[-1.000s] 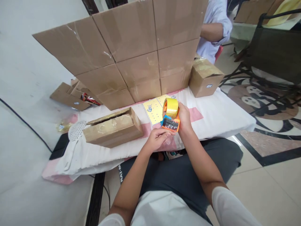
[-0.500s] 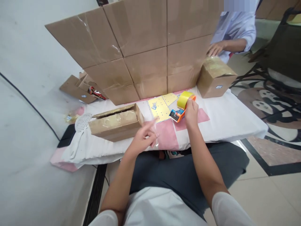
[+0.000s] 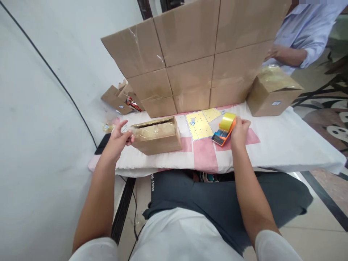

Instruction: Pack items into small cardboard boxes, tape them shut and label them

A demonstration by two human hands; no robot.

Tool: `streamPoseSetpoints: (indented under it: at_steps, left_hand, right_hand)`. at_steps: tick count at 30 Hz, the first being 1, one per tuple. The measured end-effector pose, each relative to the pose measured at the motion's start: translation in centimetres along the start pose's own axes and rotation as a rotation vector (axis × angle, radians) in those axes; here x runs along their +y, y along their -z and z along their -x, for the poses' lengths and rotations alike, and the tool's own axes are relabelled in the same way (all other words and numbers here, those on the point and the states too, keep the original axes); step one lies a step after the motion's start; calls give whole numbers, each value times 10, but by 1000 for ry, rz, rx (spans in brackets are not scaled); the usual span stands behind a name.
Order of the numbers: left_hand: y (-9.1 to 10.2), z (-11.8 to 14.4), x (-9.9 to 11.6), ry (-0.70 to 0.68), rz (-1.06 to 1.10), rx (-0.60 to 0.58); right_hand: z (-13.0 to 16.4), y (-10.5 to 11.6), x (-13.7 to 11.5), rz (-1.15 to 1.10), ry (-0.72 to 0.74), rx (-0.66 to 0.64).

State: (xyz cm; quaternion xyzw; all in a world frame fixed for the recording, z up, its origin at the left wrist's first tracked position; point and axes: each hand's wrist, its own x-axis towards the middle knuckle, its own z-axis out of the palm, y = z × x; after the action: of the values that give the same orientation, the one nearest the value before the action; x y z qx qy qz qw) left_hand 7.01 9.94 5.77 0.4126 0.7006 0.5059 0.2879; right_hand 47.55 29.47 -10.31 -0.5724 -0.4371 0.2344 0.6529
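My right hand (image 3: 240, 133) is closed round the handle of an orange and blue tape dispenser (image 3: 221, 138) with a yellow roll of tape (image 3: 227, 122), held above the table. My left hand (image 3: 118, 139) is at the left end of a long closed cardboard box (image 3: 160, 144). Its index finger points up and the other fingers are curled. A faint, see-through strip of tape (image 3: 133, 128) seems to be pinched there, though it is hard to make out. Shiny tape covers much of the box's top, where a dark gap runs along the far edge.
A tall cardboard divider (image 3: 190, 78) stands along the table's back. Beyond it a person in a light shirt (image 3: 310, 36) is near another cardboard box (image 3: 274, 98). A pink and white cloth (image 3: 205, 156) covers the table. An opened box (image 3: 116, 101) and a black object (image 3: 102, 145) are at left.
My left hand has moved left from the table's middle to the far left end of the long box. My right hand still holds the dispenser, now tilted a little differently. The view has shifted left.
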Motion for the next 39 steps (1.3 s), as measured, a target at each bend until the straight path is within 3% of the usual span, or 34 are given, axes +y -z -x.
streamPoseSetpoints:
  at_steps: [3, 5, 7, 10, 12, 15, 19, 22, 27, 29, 32, 35, 39]
  left_hand:
    - [6, 7, 2, -49, -14, -70]
    - [6, 18, 1, -100, -11, -122]
    - [4, 31, -1, -162, -11, -186]
    - [-4, 52, -3, -254, -59, -309]
    - [-9, 64, -4, -303, -106, -353]
    - [-11, 72, -7, -338, -103, -353]
    - [1, 63, -18, -185, 8, -276]
    - [13, 46, -27, -90, -49, -146]
    - [16, -4, -52, -310, -227, 125]
    - [11, -26, -67, -390, -227, 129]
    - [1, -48, -89, -374, -144, 119]
    - [-7, -53, -103, -317, -27, 109]
    - [-13, -51, -111, -279, 88, 88]
  right_hand:
    - [9, 13, -30, 45, 101, 254]
    - [29, 15, -69, 9, 302, 190]
    - [58, 7, -116, -98, 423, -199]
    - [108, -25, -180, -174, 610, -831]
    - [134, -52, -211, -128, 687, -1033]
    - [155, -84, -237, -17, 752, -1168]
    - [162, -104, -251, 67, 800, -1273]
    - [159, -117, -257, 119, 761, -1212]
    - [137, -149, -266, 164, 676, -1139]
    - [131, -165, -270, 205, 659, -1191]
    - [130, -189, -271, 255, 602, -1331]
    - [138, -214, -266, 333, 568, -1442]
    - [150, -241, -250, 586, 638, -1418]
